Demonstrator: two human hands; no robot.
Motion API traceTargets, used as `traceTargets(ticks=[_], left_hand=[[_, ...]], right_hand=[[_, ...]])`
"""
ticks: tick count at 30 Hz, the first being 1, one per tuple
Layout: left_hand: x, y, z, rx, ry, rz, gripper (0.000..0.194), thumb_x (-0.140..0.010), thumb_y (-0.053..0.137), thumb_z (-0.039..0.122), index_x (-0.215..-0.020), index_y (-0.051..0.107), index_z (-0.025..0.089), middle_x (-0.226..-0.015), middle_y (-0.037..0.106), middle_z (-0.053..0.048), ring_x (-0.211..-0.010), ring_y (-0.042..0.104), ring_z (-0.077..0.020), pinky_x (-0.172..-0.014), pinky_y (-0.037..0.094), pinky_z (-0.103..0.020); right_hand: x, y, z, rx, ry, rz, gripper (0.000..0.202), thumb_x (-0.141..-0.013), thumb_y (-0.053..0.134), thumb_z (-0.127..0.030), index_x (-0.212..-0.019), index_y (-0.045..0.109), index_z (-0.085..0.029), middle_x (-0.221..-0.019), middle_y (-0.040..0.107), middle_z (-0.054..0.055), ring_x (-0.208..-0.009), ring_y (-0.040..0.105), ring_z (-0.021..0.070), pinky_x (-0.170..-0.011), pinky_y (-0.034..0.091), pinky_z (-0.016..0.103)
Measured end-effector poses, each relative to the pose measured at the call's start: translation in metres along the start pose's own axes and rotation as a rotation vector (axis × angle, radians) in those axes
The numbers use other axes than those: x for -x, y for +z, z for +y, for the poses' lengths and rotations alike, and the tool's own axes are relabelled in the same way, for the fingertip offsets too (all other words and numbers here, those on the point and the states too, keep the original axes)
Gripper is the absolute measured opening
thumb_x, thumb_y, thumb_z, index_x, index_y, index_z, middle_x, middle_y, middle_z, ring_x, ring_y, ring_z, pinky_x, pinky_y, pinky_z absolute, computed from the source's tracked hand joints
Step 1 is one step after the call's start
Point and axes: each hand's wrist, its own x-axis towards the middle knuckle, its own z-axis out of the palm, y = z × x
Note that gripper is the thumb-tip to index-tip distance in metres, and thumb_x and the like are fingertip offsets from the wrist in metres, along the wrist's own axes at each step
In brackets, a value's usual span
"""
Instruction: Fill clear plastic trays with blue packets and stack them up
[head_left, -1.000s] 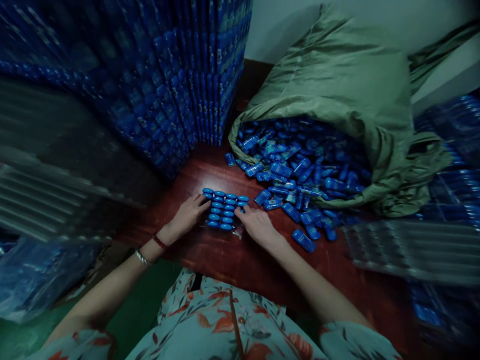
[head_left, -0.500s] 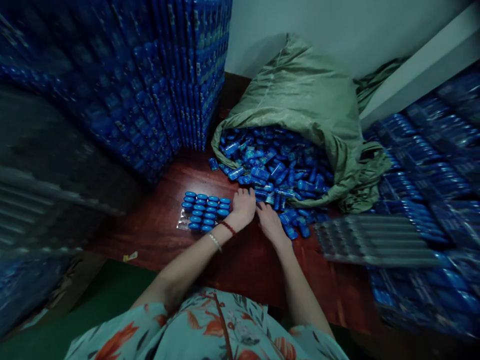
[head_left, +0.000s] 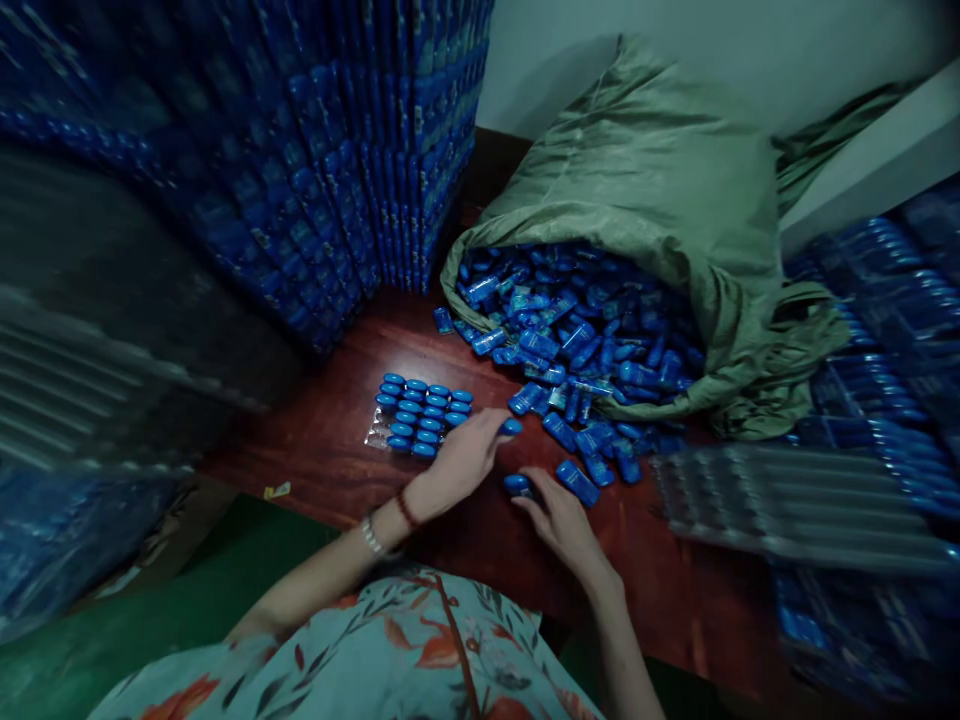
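My left hand (head_left: 469,458) is closed on a small blue packet (head_left: 510,427) at its fingertips, just right of a clear tray (head_left: 376,430) partly filled with blue packets in rows. Nearer my body, my right hand (head_left: 559,515) pinches another blue packet (head_left: 518,486) between thumb and fingers. A loose blue packet (head_left: 577,482) lies beside my right fingers. Behind both hands, many more blue packets (head_left: 577,330) spill from the mouth of a green sack (head_left: 637,150) onto the red-brown table (head_left: 315,440).
Tall stacks of filled blue trays (head_left: 330,170) rise at the left. Stacked clear trays (head_left: 82,370) stand nearer on that side. At the right, more clear trays (head_left: 787,505) lie beside blue packs (head_left: 862,400). A small yellow-white scrap (head_left: 277,490) lies by the front edge.
Both hands have drawn back from the pile toward my body, each now with a blue packet visible in its fingers. The view has shifted, moving the sack rightward in the picture.
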Motion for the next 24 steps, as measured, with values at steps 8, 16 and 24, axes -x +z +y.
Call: traceTargets(ticks=[8, 16, 24], left_hand=[[0.086, -0.078, -0.08, 0.09, -0.262, 0.654, 0.017, -0.081, 0.06, 0.027, -0.096, 0.06, 0.018, -0.089, 0.06, -0.002, -0.084, 0.059, -0.0148, -0.077, 0.05, -0.029], [0.097, -0.069, -0.13, -0.01, -0.153, 0.545, 0.016, -0.086, 0.049, 0.019, -0.1, 0.058, 0.018, -0.09, 0.061, -0.004, -0.083, 0.059, -0.0138, -0.074, 0.05, -0.027], [0.095, -0.082, -0.136, -0.243, 0.0, 0.115, 0.038, -0.087, 0.033, 0.008, -0.117, 0.054, 0.018, -0.1, 0.056, -0.008, -0.088, 0.053, -0.0152, -0.076, 0.048, -0.027]], right_hand=[[-0.064, 0.051, -0.037, -0.283, -0.055, 0.403, 0.029, -0.087, 0.049, -0.034, -0.112, 0.055, -0.022, -0.106, 0.064, 0.005, -0.095, 0.061, 0.0162, -0.085, 0.048, 0.029], [-0.075, 0.057, -0.033, 0.236, -0.206, 0.171, 0.035, -0.089, 0.034, -0.013, -0.117, 0.056, -0.016, -0.095, 0.062, 0.01, -0.088, 0.053, 0.0207, -0.078, 0.042, 0.033], [-0.089, 0.016, -0.092, 0.673, -0.119, -0.224, 0.034, -0.087, 0.034, -0.006, -0.108, 0.057, -0.017, -0.092, 0.062, 0.011, -0.087, 0.054, 0.0221, -0.08, 0.034, 0.034]])
